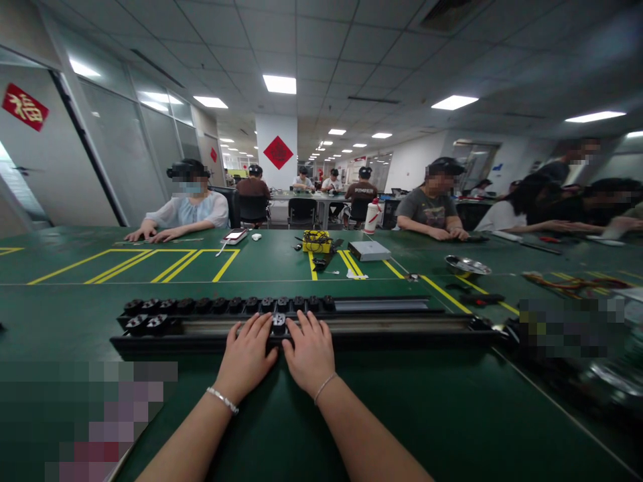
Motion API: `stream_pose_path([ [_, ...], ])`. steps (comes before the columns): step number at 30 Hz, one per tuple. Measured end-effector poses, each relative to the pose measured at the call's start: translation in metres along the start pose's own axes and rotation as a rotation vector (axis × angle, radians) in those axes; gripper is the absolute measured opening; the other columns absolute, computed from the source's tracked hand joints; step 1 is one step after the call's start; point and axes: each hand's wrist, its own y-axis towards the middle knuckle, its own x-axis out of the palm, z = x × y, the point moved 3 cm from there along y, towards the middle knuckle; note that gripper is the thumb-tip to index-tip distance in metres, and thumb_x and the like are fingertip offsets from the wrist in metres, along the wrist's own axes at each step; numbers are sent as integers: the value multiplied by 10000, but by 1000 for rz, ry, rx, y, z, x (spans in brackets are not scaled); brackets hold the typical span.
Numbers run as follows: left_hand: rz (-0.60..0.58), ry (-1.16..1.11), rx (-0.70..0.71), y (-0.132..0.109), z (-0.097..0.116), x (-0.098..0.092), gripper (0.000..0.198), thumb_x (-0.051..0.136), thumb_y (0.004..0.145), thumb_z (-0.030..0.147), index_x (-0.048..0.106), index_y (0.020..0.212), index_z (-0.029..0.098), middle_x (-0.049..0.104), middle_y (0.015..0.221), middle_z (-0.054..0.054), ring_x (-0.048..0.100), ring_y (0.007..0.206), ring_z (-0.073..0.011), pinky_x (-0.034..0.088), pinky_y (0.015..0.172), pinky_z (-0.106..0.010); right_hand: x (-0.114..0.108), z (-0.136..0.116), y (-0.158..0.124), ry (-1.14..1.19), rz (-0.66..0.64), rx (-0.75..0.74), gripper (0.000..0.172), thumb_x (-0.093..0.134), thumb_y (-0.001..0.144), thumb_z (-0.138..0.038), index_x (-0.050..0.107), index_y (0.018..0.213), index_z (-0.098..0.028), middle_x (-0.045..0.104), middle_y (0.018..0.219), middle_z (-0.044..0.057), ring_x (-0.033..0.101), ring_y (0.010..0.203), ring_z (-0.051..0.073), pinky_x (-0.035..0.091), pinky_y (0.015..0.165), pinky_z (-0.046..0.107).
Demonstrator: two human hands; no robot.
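A long black track (402, 333) lies crosswise on the green table in front of me. A black socket module with a pale face (278, 323) sits in its channel, between my two hands. My left hand (248, 351) rests over the track just left of this module, fingers stretched out, thumb toward the middle. On the module's other side, my right hand (310, 348) lies with its fingers extended across the track. Neither hand is wrapped round anything. Two more socket modules (147, 324) sit at the track's left end. Behind runs a second track (386, 304) bearing a row of several black modules (220, 305).
Beyond the tracks are a yellow object with black cables (316, 241), a grey box (369, 251) and a metal bowl (467, 265). Cables (577, 284) lie at the right. People sit across the table, one (185, 204) at left, another (433, 201) at right.
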Motion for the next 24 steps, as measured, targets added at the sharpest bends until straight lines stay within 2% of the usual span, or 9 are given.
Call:
stream_pose_path([
  [24, 4, -5, -2, 1, 0, -2, 508, 452, 766, 321, 462, 1261, 211, 494, 1330, -58, 377, 1260, -247, 261, 1018, -457, 1, 0, -1, -17, 5, 7, 479, 377, 860, -457, 428, 1298, -269, 367, 1409, 26, 257, 1300, 223, 162, 1044, 403],
])
